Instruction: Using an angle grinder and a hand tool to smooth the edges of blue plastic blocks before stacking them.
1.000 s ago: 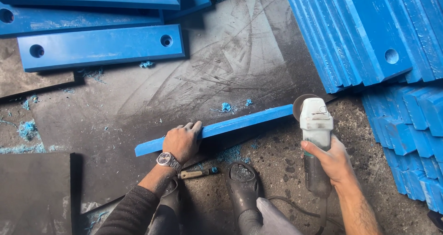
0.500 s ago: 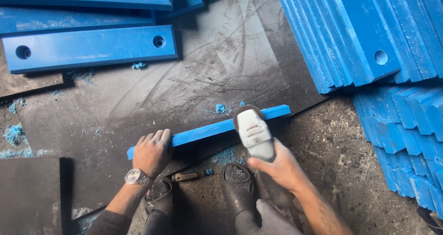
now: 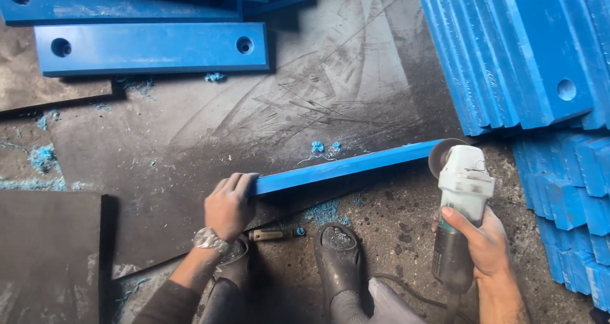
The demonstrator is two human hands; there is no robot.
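Note:
A long blue plastic bar (image 3: 346, 166) stands on its edge on a dark scratched sheet (image 3: 267, 120). My left hand (image 3: 229, 204), with a wristwatch, grips the bar's left end. My right hand (image 3: 484, 242) holds a pale green angle grinder (image 3: 460, 200) by its dark handle. The grinder's disc sits against the bar's right end.
Flat blue bars with holes (image 3: 149, 47) lie at the top left. A leaning stack of blue bars (image 3: 527, 50) fills the upper right, more stacked at the right edge (image 3: 572, 203). Two dusty boots (image 3: 340, 254) stand below the bar, a small tool (image 3: 270, 235) between them. Blue shavings litter the floor.
The grinder has moved from the middle of the bar back to its right end. My left hand has stayed on the bar's left end.

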